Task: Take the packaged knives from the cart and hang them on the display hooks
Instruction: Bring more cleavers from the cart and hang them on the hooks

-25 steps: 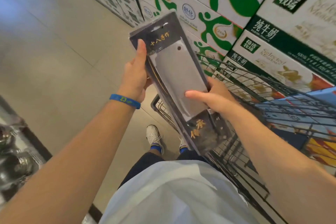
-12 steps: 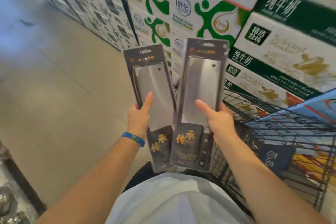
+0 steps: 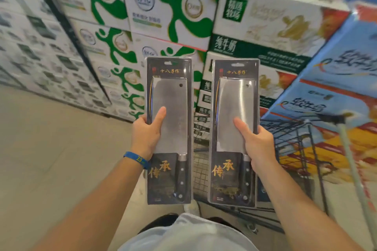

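Note:
Two packaged cleavers in dark blister cards with gold lettering stand upright side by side in front of me. My left hand [image 3: 145,134], with a blue wristband, grips the left packaged knife [image 3: 169,96] at its left edge, thumb across the blade. My right hand [image 3: 257,142] grips the right packaged knife [image 3: 234,98] at its right edge, thumb on the blade. The wire cart [image 3: 289,136] sits behind and to the right of the packages. No display hooks are in view.
Stacked milk cartons [image 3: 163,10] in green and white fill the wall ahead. Blue and orange boxes [image 3: 336,91] lie at the right, over the cart. Pale tiled floor [image 3: 51,159] opens to the left.
The two knives were held together as one stack, then split, one per hand. Both packages have since risen, moved further apart and stand straighter; my view has swung toward the cartons.

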A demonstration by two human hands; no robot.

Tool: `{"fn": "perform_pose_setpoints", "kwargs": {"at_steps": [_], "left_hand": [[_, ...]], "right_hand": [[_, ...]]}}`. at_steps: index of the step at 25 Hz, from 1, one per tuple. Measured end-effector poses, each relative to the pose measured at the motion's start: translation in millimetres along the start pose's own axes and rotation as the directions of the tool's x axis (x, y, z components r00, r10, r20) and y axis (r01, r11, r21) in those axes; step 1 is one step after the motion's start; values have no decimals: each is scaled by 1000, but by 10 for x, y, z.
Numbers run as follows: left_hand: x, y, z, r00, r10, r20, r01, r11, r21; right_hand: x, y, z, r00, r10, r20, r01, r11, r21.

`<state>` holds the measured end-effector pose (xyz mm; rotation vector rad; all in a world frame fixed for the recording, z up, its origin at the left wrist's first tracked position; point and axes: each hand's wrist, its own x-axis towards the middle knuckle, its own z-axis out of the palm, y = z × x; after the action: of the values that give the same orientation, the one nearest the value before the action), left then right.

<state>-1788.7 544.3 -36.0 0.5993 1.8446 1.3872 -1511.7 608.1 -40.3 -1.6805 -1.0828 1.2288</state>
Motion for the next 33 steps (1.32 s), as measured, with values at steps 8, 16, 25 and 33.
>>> {"fn": "perform_pose_setpoints", "kwargs": {"at_steps": [8, 16, 25, 33], "left_hand": [[-334, 478, 933, 882, 163, 443, -192, 981, 21], [-1579, 803, 2204, 609, 203, 767, -291, 956, -23], [-4218, 460, 3478, 200, 251, 947, -406, 901, -153], [-7062, -305, 3940, -259, -3, 966, -418, 902, -109]], "right_hand": [[-718, -260, -1000, 917, 30, -398, 6, 996, 91], [-1788, -178, -2479, 650, 90, -755, 29, 989, 143], [-3469, 867, -4402, 221, 210, -952, 112, 965, 239], [-5442, 2160, -5476, -135, 318, -938, 181, 939, 292]]}}
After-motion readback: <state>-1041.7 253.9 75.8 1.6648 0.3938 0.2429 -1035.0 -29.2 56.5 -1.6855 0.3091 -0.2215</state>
